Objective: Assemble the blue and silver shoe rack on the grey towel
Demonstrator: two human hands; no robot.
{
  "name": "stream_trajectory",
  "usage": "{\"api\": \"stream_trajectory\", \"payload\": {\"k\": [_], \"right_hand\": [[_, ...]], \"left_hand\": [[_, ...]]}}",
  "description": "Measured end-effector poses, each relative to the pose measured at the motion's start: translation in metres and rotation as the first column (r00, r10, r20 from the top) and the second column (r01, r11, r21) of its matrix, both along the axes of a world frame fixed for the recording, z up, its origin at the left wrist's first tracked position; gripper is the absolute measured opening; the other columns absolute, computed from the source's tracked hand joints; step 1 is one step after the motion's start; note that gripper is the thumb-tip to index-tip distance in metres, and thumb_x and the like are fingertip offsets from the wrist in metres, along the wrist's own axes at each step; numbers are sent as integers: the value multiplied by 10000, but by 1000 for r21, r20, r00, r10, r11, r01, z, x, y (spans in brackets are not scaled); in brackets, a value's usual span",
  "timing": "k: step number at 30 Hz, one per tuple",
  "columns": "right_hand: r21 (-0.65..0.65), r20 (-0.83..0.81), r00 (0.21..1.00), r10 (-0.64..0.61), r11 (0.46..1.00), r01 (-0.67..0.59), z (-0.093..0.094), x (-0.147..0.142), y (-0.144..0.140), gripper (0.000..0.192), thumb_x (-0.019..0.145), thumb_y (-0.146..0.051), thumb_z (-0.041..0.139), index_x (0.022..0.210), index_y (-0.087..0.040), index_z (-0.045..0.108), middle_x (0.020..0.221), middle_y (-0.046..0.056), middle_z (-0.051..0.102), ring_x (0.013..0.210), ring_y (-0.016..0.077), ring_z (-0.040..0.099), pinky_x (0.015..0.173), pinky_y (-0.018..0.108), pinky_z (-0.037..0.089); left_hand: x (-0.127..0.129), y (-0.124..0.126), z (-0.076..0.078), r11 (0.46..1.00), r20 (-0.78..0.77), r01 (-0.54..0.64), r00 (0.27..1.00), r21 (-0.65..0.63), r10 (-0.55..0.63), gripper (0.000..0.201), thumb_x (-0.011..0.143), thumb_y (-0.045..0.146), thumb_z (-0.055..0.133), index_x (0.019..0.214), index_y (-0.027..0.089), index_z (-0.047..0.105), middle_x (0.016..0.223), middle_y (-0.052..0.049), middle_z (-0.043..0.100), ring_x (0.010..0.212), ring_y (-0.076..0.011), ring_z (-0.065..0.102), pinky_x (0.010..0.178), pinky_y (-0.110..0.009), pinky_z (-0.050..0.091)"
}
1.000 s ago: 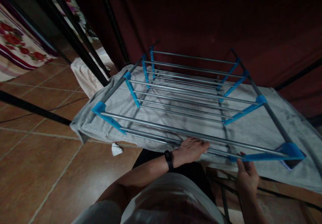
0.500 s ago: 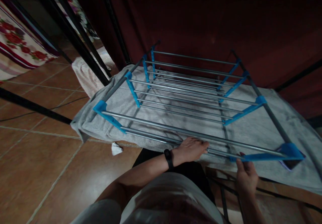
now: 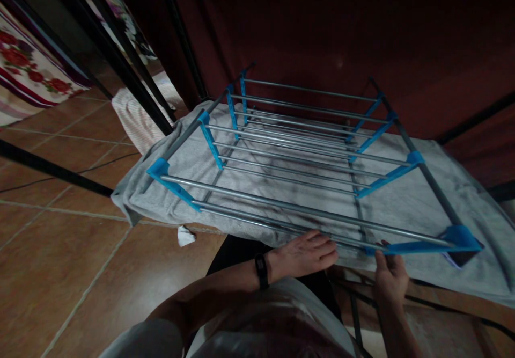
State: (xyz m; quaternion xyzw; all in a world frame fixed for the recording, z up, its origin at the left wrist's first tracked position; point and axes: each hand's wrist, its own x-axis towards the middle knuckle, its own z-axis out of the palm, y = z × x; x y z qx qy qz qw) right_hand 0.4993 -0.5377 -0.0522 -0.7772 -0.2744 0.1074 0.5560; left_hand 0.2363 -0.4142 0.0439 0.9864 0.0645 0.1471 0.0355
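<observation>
A shoe rack [image 3: 281,209] with metal rods and blue plastic brackets lies on a grey cloth in the head view. My right hand [image 3: 391,280] pinches the near end of the front right blue bracket [image 3: 418,247], thumb on the near side and fingers partly hidden behind it. Just in front of the lower front rod, my left hand [image 3: 306,254] is open, palm down with fingers stretched to the right. Whether its fingertips touch the rod I cannot tell. A dark flat object with a pale edge [image 3: 462,257] sits partly under the rack's right front corner.
The grey cloth [image 3: 438,191] covers a low bench or bed before a dark red panel [image 3: 306,30]. Black metal poles [image 3: 124,57] stand at the left. A crumpled white scrap [image 3: 185,236] lies on the tiled floor [image 3: 100,277], and a floral blanket [image 3: 36,73] hangs far left.
My left hand has come off the lower front rod, drawing slightly back toward my body with its fingers straighter. My right hand keeps its pinch on the bracket. The view has shifted slightly.
</observation>
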Motion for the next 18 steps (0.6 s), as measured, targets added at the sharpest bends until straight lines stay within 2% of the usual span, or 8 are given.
{"api": "stream_trajectory", "payload": {"k": [3,9,14,18], "right_hand": [[-10,24,1000,3,1000,-3,1,-1,1,624,786,-557,633,1259,-150,633,1187,131,671,1140,302,593,1049,490,398],[23,7,1000,17,1000,-17,8,-10,7,574,814,-524,592,1250,-152,626,1159,135,674,1104,274,597,1027,478,416],[-5,29,999,41,999,-41,12,-9,12,481,854,-464,544,1224,-167,623,1136,128,678,1067,255,607,1001,456,452],[-35,21,995,98,995,-97,7,-5,9,423,854,-399,528,1211,-191,619,1180,118,663,1082,252,614,1005,449,465]], "left_hand": [[-6,-7,-15,998,-88,-41,995,-50,36,241,985,155,433,1151,186,604,1204,-73,632,1137,-173,559,1048,-320,364],[-1,2,-41,977,-165,-164,976,-134,141,317,961,119,447,1250,181,561,1281,-91,614,1207,-205,551,1011,-351,409],[19,11,-57,964,-195,-171,972,-204,131,471,940,61,397,1384,189,486,1355,-107,589,1210,-232,576,997,-385,464],[43,14,-68,945,-199,-168,973,-279,114,502,941,67,384,1422,187,462,1377,-131,581,1239,-250,575,1014,-393,484]]}}
